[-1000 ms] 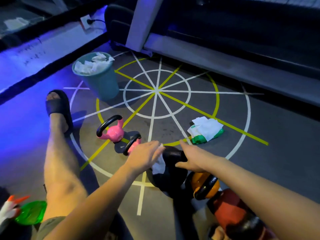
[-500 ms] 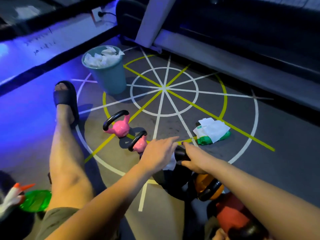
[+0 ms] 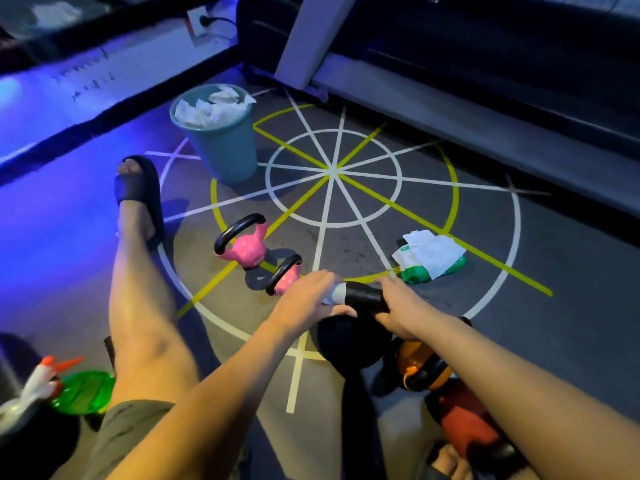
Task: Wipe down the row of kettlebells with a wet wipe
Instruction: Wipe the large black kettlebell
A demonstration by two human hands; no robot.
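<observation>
A row of kettlebells stands on the gym floor: two pink ones (image 3: pixel 246 246) (image 3: pixel 287 278), a black one (image 3: pixel 349 341), an orange one (image 3: pixel 420 370) and a red one (image 3: pixel 467 431). My left hand (image 3: pixel 311 299) grips a white wet wipe (image 3: pixel 336 293) wrapped over the left end of the black kettlebell's handle. My right hand (image 3: pixel 398 306) grips the right end of that same handle. The nearer pink kettlebell is partly hidden behind my left hand.
A teal bin (image 3: pixel 221 147) full of used wipes stands at the back left. A green wipe pack (image 3: pixel 431 259) lies to the right. A green spray bottle (image 3: pixel 74 393) sits bottom left beside my outstretched left leg (image 3: pixel 138 299). A treadmill base (image 3: pixel 450 109) runs along the back.
My left hand slid the wipe from the black kettlebell's body up onto its handle and closed round it. My right hand closed on the handle's right end. The view shifted slightly.
</observation>
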